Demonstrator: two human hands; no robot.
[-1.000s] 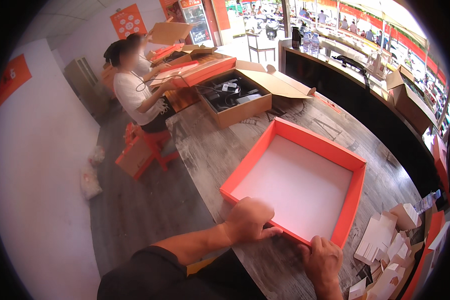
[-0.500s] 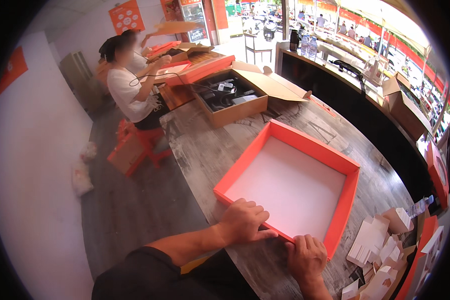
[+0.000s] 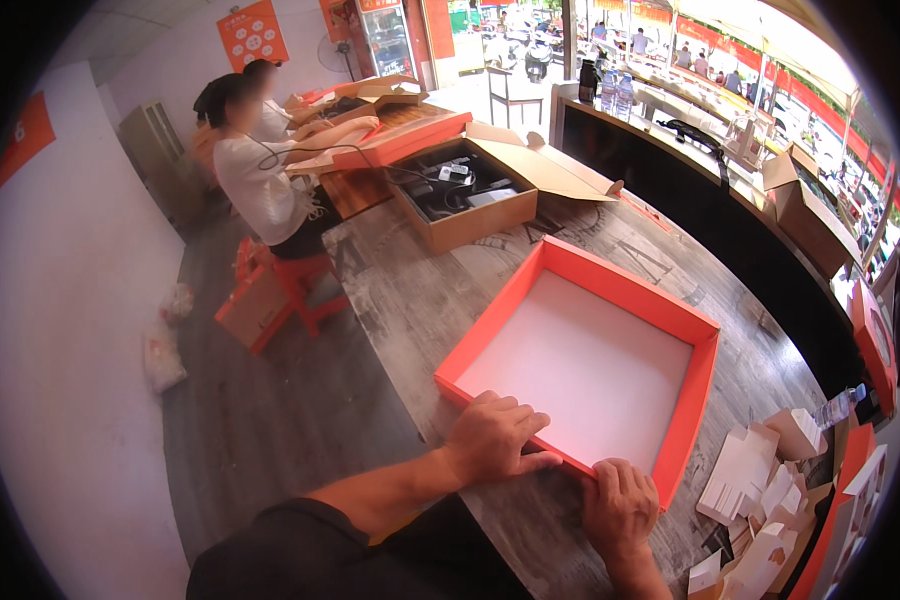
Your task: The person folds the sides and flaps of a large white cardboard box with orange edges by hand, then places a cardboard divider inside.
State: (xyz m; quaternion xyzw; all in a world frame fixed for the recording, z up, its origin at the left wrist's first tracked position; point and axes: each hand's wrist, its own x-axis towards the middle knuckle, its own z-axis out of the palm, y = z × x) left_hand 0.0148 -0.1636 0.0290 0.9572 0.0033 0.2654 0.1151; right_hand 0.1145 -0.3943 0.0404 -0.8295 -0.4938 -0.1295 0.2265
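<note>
A shallow square tray-like box point(image 3: 688, 420) with orange-red walls and a white inside floor lies on the wood-patterned table. My left hand point(image 3: 495, 437) is closed over its near wall, fingers curled over the edge and thumb stretched along the outer side. Farther right on the same wall, near the right corner, my right hand point(image 3: 622, 505) is closed with the fingers hooked over the rim. The undersides of both hands are hidden. No loose item shows inside the box.
Beyond the box stands an open brown carton point(image 3: 480, 215) with black parts and a cable. Cut cardboard pieces point(image 3: 740, 475) and a clear bottle point(image 3: 838, 408) lie at the right. A person in a white top point(image 3: 255, 185) works with orange boxes at the far left, beside another person.
Both my hands and the box's near side have shifted slightly right. Across the table, a raised brown cardboard piece has come down, and the person in white has reached forward over the orange box.
</note>
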